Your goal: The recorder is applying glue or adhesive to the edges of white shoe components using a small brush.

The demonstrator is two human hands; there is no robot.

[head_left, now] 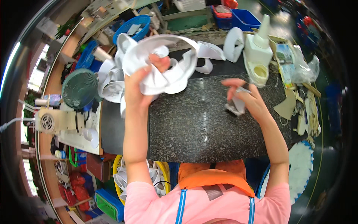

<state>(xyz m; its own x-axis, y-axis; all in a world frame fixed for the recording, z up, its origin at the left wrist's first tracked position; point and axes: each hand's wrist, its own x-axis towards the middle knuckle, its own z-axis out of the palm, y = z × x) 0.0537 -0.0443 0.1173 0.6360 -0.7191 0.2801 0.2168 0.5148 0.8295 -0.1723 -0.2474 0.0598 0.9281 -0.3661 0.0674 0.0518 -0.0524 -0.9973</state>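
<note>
My left hand (141,84) is raised over the far left of the dark speckled work surface (201,123). Its fingers are closed round a bundle of white curved strips (154,80) that bend into loops. Over the right part of the surface is my right hand (246,95), fingers curled, with a small pale piece with a dark edge (235,107) held below them; its kind is unclear. More white strips (108,80) lie piled left of the bundle, and a few loose white loops (234,44) rest along the far edge.
A white bottle with a pointed nozzle (259,46) stands at the far right, near a clear plastic bag (305,67). On the left are a green round fan guard (79,88) and a blue basin (132,28). A yellow basket (166,175) with white strips sits below the near edge.
</note>
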